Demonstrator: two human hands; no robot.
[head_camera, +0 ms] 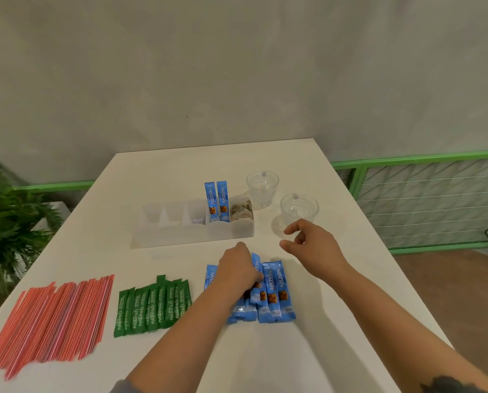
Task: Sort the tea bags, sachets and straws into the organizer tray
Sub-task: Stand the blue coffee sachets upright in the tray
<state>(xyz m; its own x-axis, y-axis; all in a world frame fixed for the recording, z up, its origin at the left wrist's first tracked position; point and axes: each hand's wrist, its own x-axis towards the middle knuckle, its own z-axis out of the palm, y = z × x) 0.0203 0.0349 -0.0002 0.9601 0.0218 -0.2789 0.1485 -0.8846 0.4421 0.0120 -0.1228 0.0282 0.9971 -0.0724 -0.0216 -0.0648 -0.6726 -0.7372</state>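
Note:
A clear organizer tray stands mid-table; two blue sachets stand upright in one compartment and tea bags fill the rightmost one. A pile of blue sachets lies in front of the tray. My left hand rests on this pile, fingers curled round one blue sachet. Just right of the pile and above the table, my right hand hovers with loosely curled fingers and holds nothing. Green sachets lie in a row to the left, and red straws are spread at the far left.
Two clear glass cups stand right of the tray, the nearer one just beyond my right hand. A potted plant is off the table's left edge. A green railing runs behind.

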